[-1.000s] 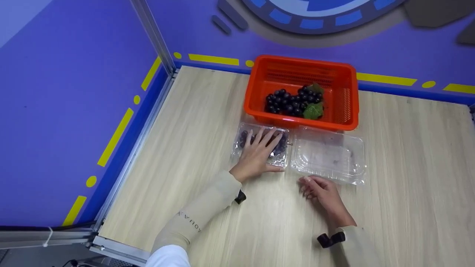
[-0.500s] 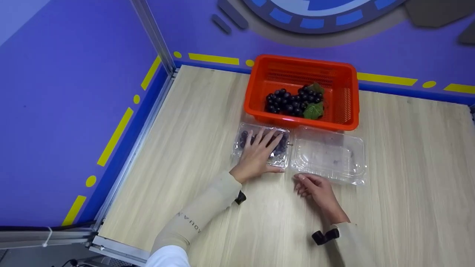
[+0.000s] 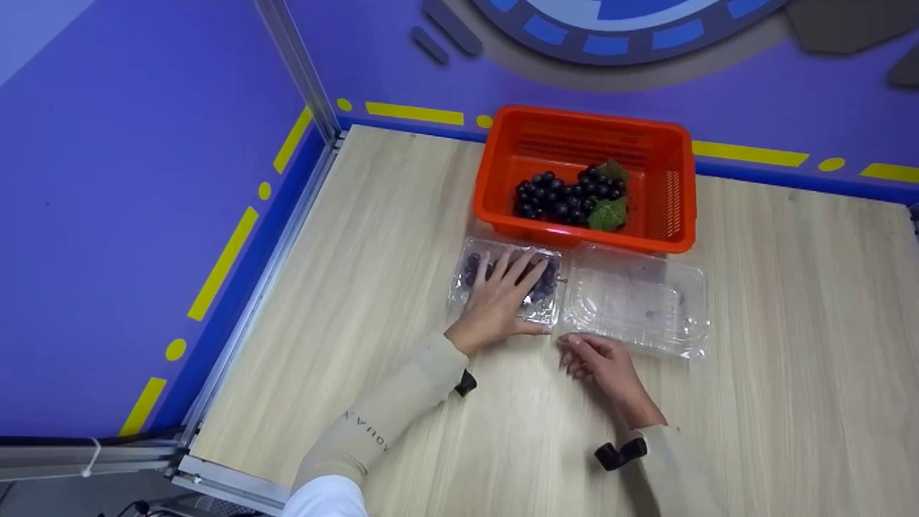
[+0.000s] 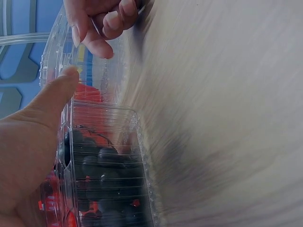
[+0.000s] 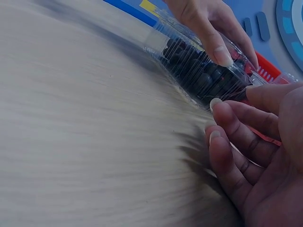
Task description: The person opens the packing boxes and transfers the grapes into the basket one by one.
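A clear plastic clamshell box [image 3: 467, 301] of dark grapes [image 4: 106, 175] stands on the table, its lid [image 3: 639, 294] folded out flat to the right. My left hand [image 3: 495, 294] lies over the grapes with fingers spread and the thumb along the near right corner. A bit of stem [image 3: 563, 281] sticks out past the box's right edge. My right hand [image 3: 607, 366] is just in front of the lid, close to the left thumb. Its fingers [image 5: 236, 132] are loosely bent, and nothing shows between them and the thumb.
Directly behind the box stands an orange-red basket [image 3: 678, 179], holding more dark grapes [image 3: 553, 197] and green leaves [image 3: 609, 214]. A blue wall panel [image 3: 402, 64] closes off the back; another [image 3: 143, 237] runs along the left side of the wooden table [image 3: 373, 237].
My right hand has slid left along the lid's front edge toward the left thumb. The left hand, the box and the basket hold their places.
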A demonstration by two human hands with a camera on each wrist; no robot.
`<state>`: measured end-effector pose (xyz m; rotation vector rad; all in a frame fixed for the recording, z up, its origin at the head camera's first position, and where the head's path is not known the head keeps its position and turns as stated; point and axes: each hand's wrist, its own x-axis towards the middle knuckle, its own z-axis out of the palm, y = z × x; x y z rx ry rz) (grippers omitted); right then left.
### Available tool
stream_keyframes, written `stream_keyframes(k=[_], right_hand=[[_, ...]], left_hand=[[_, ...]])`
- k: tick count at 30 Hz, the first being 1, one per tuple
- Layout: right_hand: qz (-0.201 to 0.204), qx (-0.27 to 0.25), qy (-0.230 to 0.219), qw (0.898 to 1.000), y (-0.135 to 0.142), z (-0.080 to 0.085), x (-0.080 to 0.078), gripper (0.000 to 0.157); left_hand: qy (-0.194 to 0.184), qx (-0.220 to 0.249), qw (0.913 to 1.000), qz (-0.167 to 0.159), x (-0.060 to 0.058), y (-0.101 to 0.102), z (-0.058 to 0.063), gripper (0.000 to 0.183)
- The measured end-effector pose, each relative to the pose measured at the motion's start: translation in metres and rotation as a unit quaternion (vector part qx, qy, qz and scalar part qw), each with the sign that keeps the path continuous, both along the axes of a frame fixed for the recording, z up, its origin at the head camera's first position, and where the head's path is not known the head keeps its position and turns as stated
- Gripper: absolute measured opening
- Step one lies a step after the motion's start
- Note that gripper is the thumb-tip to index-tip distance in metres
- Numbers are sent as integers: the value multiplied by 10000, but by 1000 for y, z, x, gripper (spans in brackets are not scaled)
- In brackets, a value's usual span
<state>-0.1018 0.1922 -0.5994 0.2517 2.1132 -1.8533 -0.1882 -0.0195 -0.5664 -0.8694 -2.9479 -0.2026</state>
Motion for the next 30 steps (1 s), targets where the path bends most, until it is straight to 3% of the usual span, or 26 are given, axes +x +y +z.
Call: stream_keyframes(k=[7,30], right_hand=[[-48,-74,126,9999,-4,-8,-3,33],[96,-216,157,9996,-26,-6,-9,40]], left_hand=[[68,-38,10000,1,1,-1,0,115],[-6,-27,10000,-45,4,-2,0,121]])
